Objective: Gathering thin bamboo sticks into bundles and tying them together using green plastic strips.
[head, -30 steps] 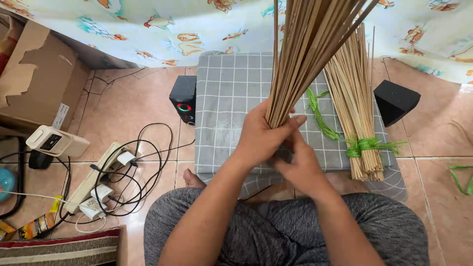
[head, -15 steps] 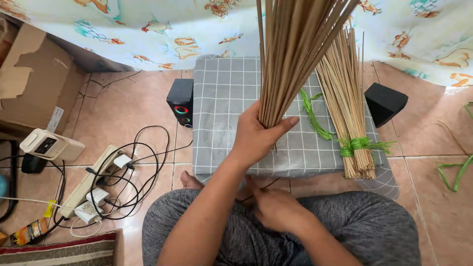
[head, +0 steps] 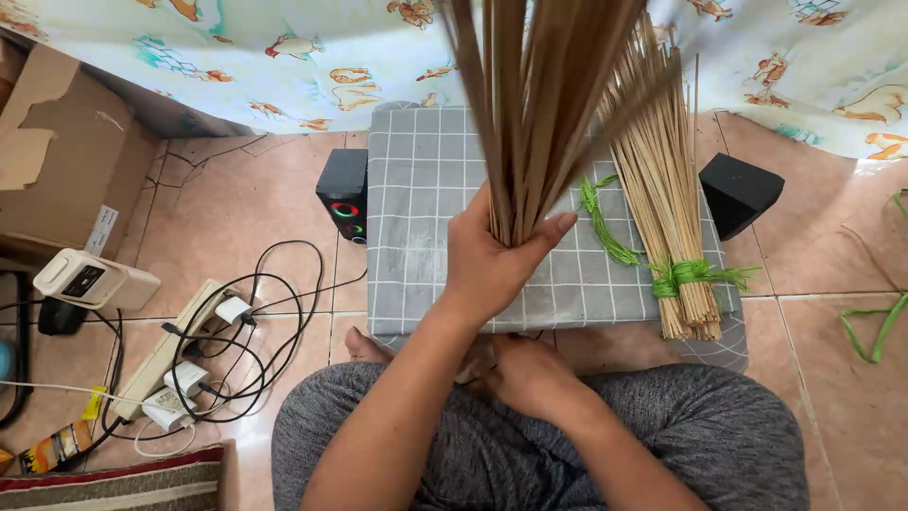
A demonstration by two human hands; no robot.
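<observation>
L hand (head: 497,260) clenched around the lower end of a loose stick bundle (head: 544,104), thumb on the right side, fingers wrapped on the left. Bundle stands roughly upright, fanning out toward the camera, top blurred and cut by the frame edge. Bundle base sits in the fist, above the grey checked cushion (head: 421,218) that serves as the surface; can't tell if the stick ends touch it.

R hand (head: 530,374) is low, near the lap by the cushion's near edge, back of hand up, fingers curled under. Can't tell if it grips anything, fingertips hidden. It's well apart from the bundle, below and slightly right of the L hand.

Person sits cross-legged on the tiled floor (head: 274,208), grey trousers (head: 719,435).

On the cushion, right of the L hand: 2nd stick bundle, tied (head: 672,218), lying flat, bound near its lower end with a green strip (head: 695,274). A loose green strip (head: 601,227) lies between the fist and the tied bundle.

Around it: 1 small black speaker (head: 343,194) just beside the cushion's left edge, 1 more black speaker (head: 738,194) at the right. Power strip w/ plugs and tangled cables (head: 180,350) at left, cardboard box (head: 66,161) far left, another green strip (head: 875,326) on the floor far right.
</observation>
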